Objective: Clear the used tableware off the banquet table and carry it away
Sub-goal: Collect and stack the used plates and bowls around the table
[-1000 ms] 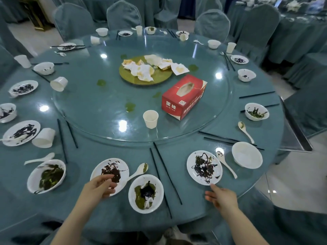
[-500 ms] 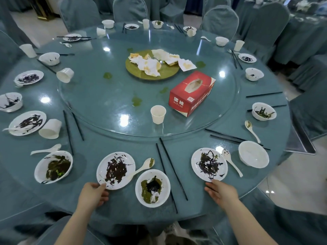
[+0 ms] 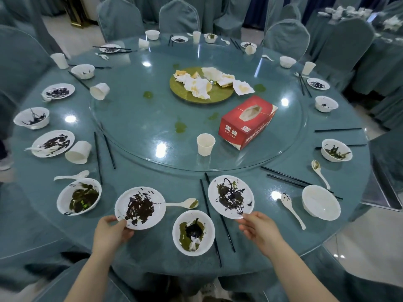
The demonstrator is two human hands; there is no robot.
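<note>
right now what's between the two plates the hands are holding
In the head view, a spoon, a dirty bowl and black chopsticks lie between the left plate and right plate.

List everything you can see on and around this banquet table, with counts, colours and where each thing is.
flat disposable plates: eight, white with dark smears, round the table's rim
disposable bowls: ten, white, mostly soiled, round the rim
paper cups: eight, white, one upright by the tissue box, some tipped
disposable spoons: at least seven, white, beside the settings
chopsticks: several pairs, black, round the rim
cardboard tissue box: one, red, on the turntable
round platter: one, gold, centre
crumpled napkins: several, white, stained, on the platter
round glass turntable: one, clear, mid-table
round banquet table: one, teal
covered chairs: several, teal, far side
left hand: grips the near-left plate by its rim
right hand: pinches the near-right plate by its rim
</note>
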